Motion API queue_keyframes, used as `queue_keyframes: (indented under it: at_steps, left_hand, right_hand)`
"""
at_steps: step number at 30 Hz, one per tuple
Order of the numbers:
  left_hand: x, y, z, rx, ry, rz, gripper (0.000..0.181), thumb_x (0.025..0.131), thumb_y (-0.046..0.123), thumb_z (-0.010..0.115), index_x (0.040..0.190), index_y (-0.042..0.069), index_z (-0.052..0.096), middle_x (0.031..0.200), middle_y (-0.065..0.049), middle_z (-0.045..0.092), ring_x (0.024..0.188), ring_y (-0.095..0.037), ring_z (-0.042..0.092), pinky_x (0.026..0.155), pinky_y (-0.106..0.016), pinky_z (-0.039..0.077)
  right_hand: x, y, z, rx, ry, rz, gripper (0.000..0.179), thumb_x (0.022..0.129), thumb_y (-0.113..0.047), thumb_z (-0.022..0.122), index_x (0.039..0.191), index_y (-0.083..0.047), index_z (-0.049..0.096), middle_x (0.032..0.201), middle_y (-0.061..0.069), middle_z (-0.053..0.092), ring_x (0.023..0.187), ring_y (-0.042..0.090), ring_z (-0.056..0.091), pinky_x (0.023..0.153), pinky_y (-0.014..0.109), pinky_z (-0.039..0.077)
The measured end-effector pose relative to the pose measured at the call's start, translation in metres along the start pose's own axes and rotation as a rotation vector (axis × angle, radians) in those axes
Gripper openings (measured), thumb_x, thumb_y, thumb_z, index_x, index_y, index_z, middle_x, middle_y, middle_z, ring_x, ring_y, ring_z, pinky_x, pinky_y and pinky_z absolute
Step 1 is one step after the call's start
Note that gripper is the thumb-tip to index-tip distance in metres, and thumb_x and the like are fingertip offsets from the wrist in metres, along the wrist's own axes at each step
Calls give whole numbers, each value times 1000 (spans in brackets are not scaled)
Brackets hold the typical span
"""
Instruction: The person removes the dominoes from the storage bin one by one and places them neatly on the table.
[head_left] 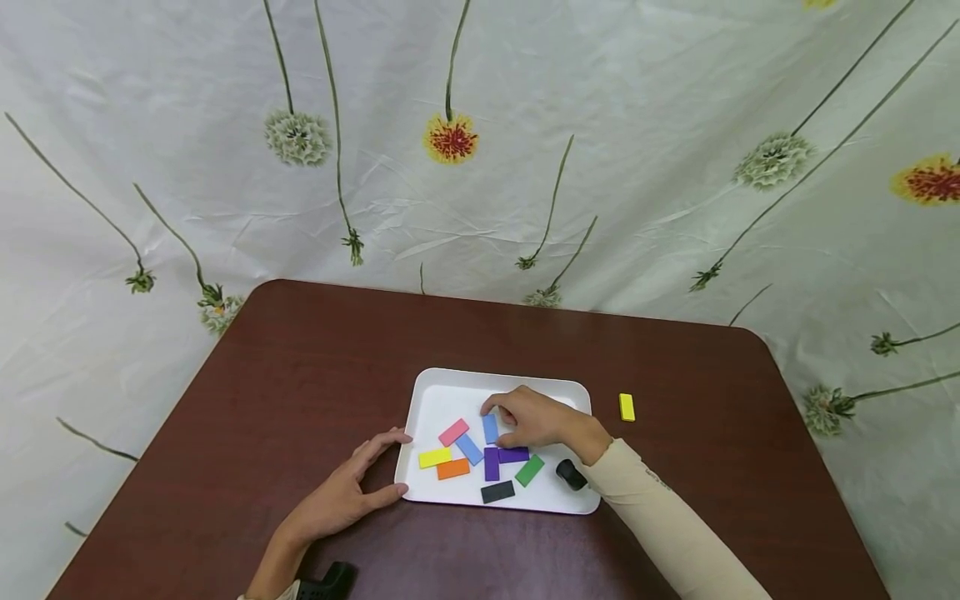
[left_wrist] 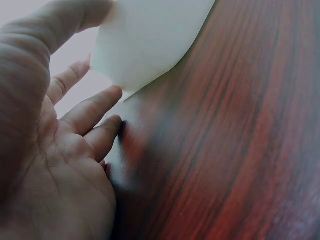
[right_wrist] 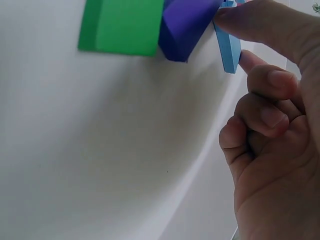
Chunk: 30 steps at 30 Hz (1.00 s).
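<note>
A white tray (head_left: 450,385) holds several small coloured blocks. My right hand (head_left: 534,417) reaches over it, thumb and index finger pinching the ends of a light blue block (head_left: 490,429); its other fingers curl inward in the right wrist view. Just below are two purple blocks (head_left: 491,464) set at a right angle and a green block (right_wrist: 125,25). My left hand (head_left: 345,492) touches the tray's left edge with fairly straight, spread fingers and thumb. Further left in the tray are a pink block (head_left: 453,432), a second blue block (head_left: 469,450), a yellow block (head_left: 435,458) and an orange block (head_left: 453,469).
A black block (head_left: 497,492) lies near the tray's front edge. Beside my right wrist is a dark rounded object (head_left: 572,475). One yellow block (head_left: 627,407) lies on the brown table (head_left: 337,350), right of the tray. A flower-printed cloth (head_left: 390,208) hangs behind.
</note>
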<state>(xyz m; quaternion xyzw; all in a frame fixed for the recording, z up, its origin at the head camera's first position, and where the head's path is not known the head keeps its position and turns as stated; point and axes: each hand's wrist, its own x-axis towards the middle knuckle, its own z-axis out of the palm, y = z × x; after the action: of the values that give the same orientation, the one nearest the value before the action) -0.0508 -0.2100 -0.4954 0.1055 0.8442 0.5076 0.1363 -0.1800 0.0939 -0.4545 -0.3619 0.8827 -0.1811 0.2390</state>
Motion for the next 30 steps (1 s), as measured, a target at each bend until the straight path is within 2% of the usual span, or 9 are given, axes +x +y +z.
queue_keyframes:
  at_steps: [13, 20, 30]
  left_hand:
    - [0, 0, 1, -11, -5, -5, 63, 88, 37, 77, 142, 33, 45, 162, -4, 31, 150, -33, 23, 113, -66, 25]
    - [0, -1, 2, -10, -1, -8, 62, 88, 37, 77, 141, 35, 46, 162, -4, 31, 150, -32, 23, 113, -66, 25]
    - [0, 0, 1, -13, 2, -11, 63, 87, 37, 78, 141, 33, 46, 162, -5, 31, 150, -33, 23, 113, -66, 25]
  right_hand:
    - [-1, 0, -2, 16, -12, 8, 44, 88, -22, 76, 129, -12, 64, 64, -8, 36, 65, 7, 38, 67, 24, 33]
    - [-10, 4, -8, 68, 32, -5, 42, 86, -14, 75, 126, -8, 64, 64, -7, 33, 62, 8, 35, 62, 23, 32]
    - [-24, 16, -19, 137, 110, 11, 43, 84, -11, 76, 125, -7, 64, 65, -7, 33, 62, 7, 34, 57, 22, 29]
